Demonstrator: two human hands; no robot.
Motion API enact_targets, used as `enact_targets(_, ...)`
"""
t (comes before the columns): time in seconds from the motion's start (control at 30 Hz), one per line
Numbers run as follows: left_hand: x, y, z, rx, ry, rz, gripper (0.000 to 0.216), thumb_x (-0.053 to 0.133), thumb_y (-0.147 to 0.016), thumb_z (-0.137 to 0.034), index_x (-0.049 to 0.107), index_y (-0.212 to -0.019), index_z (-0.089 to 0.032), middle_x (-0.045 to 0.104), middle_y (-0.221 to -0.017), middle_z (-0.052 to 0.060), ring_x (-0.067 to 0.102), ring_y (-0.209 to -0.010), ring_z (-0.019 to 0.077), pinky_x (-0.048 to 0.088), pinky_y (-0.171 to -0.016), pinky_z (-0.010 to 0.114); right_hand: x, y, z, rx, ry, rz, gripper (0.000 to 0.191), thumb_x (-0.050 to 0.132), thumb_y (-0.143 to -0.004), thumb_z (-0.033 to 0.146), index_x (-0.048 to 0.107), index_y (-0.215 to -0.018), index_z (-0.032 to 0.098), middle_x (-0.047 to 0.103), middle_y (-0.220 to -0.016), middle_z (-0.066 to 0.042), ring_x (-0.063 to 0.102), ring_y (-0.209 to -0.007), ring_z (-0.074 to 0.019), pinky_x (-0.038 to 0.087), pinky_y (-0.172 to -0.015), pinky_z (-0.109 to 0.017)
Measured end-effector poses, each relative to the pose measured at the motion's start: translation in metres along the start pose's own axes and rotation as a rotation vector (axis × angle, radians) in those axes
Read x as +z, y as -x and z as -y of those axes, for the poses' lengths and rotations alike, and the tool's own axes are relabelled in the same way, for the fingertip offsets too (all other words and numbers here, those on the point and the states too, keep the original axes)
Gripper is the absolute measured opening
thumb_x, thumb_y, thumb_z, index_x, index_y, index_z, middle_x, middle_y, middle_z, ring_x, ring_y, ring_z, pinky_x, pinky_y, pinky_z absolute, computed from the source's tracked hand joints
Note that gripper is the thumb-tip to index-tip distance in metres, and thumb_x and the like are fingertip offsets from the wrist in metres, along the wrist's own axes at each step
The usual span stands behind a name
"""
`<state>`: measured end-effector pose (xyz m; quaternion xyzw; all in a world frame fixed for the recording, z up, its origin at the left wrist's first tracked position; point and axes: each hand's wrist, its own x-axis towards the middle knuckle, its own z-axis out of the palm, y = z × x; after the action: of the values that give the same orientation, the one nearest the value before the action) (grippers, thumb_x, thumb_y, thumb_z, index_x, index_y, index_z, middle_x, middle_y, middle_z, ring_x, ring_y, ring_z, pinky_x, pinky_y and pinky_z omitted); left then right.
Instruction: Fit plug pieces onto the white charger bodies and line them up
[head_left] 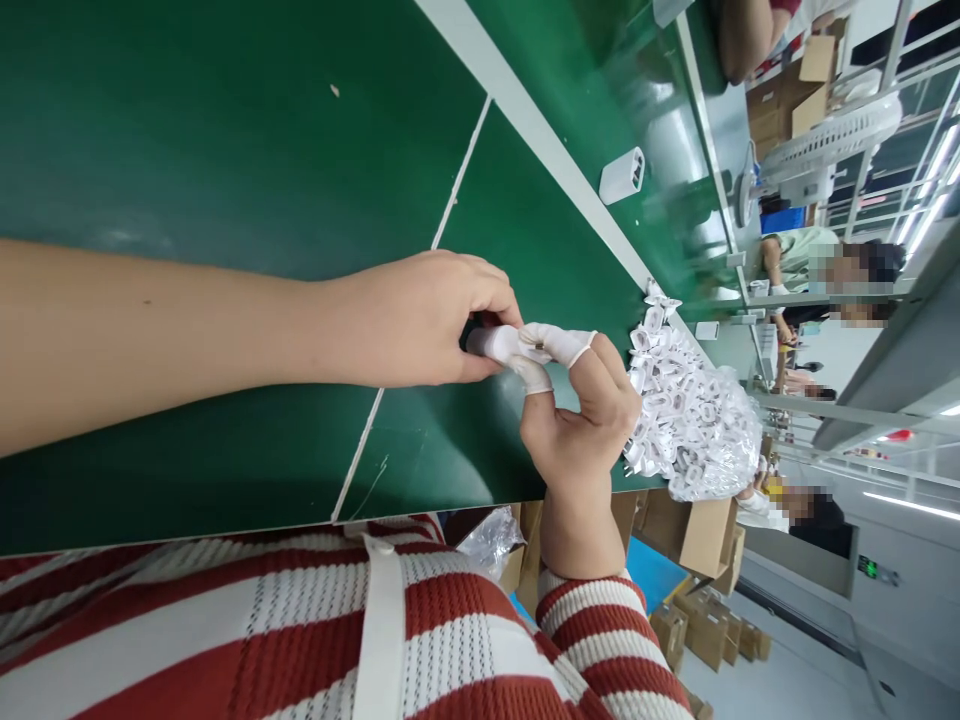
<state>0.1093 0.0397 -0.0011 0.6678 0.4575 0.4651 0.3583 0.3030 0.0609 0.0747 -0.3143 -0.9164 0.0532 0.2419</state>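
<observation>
Over the green tabletop (247, 170), my left hand (427, 315) is closed around a small white plastic housing (496, 343). Its fingers and palm hide much of the piece. From the right, my right hand (585, 390) pinches the other end of the same piece, thumb and forefinger in white finger cots. Whether a second small part sits between those fingertips is hidden. Just right of my right hand lies a heap of small white plastic plug parts (667, 380), partly in a clear plastic bag (724, 430).
A finished-looking white charger block (622, 176) lies beyond a pale divider strip (525, 100). Co-workers sit along the line at the right, near a white fan (832, 140). Cardboard boxes (705, 630) stand on the floor, and a crumpled clear bag (491, 540) is below the table edge.
</observation>
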Motion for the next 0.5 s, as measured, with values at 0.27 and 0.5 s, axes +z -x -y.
enact_targets(0.27,-0.001,-0.002,-0.004,-0.056,0.011,0.006,0.016,0.074,-0.077,-0.034,0.073,-0.089,-0.023,0.072,-0.091,-0.001,0.069,-0.092,0.0237,0.051,-0.08,0.034,-0.01,-0.007,0.003,0.074,0.071,0.131,0.023,0.065,-0.09,0.009,0.072,-0.104,0.025,0.075,-0.093,-0.003,0.072,-0.085,-0.0215,0.059,-0.078,-0.035)
enact_targets(0.5,0.001,0.0,-0.006,-0.031,-0.052,0.028,0.028,0.067,-0.083,-0.045,0.073,-0.097,-0.022,0.073,-0.097,0.005,0.068,-0.097,0.0274,0.054,-0.086,0.038,0.005,0.008,0.001,0.144,0.06,0.007,0.021,0.063,-0.091,0.014,0.073,-0.105,0.025,0.077,-0.096,-0.005,0.073,-0.088,-0.0222,0.06,-0.097,-0.041)
